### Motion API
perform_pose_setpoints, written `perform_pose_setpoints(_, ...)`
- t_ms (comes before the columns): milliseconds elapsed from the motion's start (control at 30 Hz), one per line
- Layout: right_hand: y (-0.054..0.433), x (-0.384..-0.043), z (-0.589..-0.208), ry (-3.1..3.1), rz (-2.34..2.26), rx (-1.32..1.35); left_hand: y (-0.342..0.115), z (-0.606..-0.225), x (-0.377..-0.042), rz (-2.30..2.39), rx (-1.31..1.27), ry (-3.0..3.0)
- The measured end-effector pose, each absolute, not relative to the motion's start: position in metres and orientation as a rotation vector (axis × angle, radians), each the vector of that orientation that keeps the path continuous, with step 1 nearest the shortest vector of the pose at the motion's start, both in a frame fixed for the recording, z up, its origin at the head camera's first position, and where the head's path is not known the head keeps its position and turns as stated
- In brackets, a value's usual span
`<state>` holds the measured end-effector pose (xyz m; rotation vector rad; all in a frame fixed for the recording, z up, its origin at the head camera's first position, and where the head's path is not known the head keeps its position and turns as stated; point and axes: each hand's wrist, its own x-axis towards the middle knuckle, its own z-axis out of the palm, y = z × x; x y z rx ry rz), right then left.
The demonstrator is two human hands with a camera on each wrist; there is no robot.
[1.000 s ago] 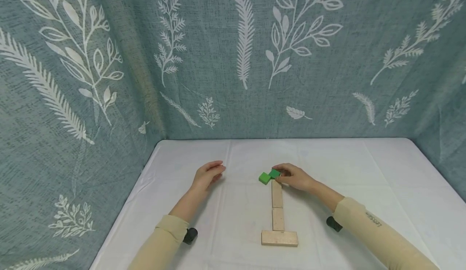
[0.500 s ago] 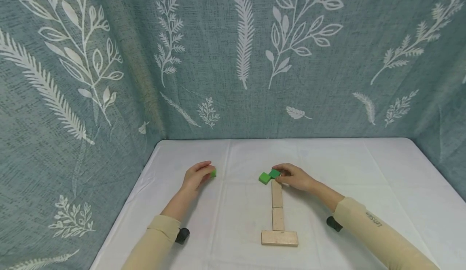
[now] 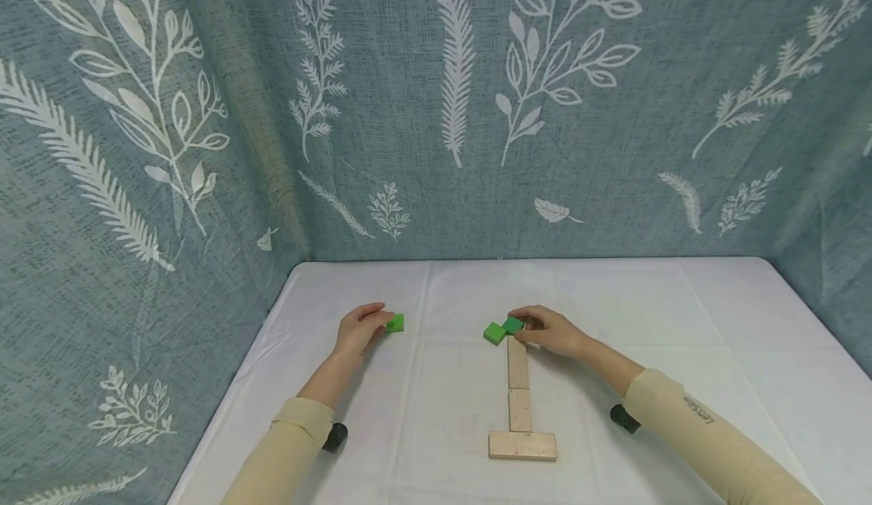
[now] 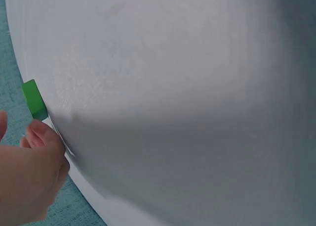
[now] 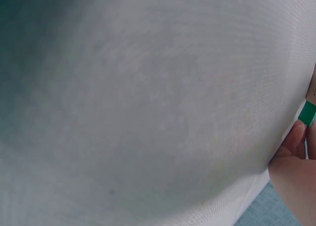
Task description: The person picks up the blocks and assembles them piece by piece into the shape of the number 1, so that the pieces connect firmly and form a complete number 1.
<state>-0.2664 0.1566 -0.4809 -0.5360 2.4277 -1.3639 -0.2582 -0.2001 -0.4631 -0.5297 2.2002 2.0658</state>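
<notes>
My left hand (image 3: pixel 361 331) is at a green block (image 3: pixel 396 323) on the left half of the table. In the left wrist view its fingertips meet one end of that green block (image 4: pixel 34 100); whether they pinch it is hidden. My right hand (image 3: pixel 552 331) holds a darker green block (image 3: pixel 512 325) between thumb and fingers, at the far end of a wooden row. The right wrist view shows the dark green block (image 5: pixel 307 112) at the fingertips. A lighter green block (image 3: pixel 494 333) lies at its left, corners close together.
Two plain wooden blocks form an upright row, the upper block (image 3: pixel 518 362) against the lower block (image 3: pixel 520 409). A wider wooden block (image 3: pixel 522 445) lies crosswise at the near end. The white tablecloth (image 3: pixel 613 293) reaches a patterned teal curtain (image 3: pixel 422 111) behind.
My left hand has shifted left, so the green block it covered now shows beside its fingertips. That block keeps its place. My right hand and the other blocks stay put.
</notes>
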Motion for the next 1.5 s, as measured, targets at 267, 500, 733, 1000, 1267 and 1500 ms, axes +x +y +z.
perform_pose_setpoints(267,0.156,-0.266,-0.479,2.43,-1.359,-0.536,-0.199,-0.465,-0.257,1.819,-0.498,2.407)
perform_pose_setpoints(500,0.157,-0.268,-0.482,2.419,-1.373,-0.542,-0.196,-0.469,-0.257,1.638,-0.454,2.51)
perform_pose_setpoints(733,0.156,-0.268,-0.484,2.423,-1.374,-0.524,-0.192,-0.468,-0.256,1.512,-0.433,2.632)
perform_pose_setpoints(1000,0.157,-0.268,-0.483,2.42,-1.37,-0.522,-0.186,-0.466,-0.255,1.414,-0.373,2.743)
perform_pose_setpoints(1267,0.157,-0.267,-0.482,2.415,-1.381,-0.547,-0.186,-0.47,-0.256,1.371,-0.343,2.812)
perform_pose_setpoints(1500,0.157,-0.267,-0.481,2.426,-1.365,-0.53,-0.187,-0.471,-0.256,1.383,-0.334,2.813)
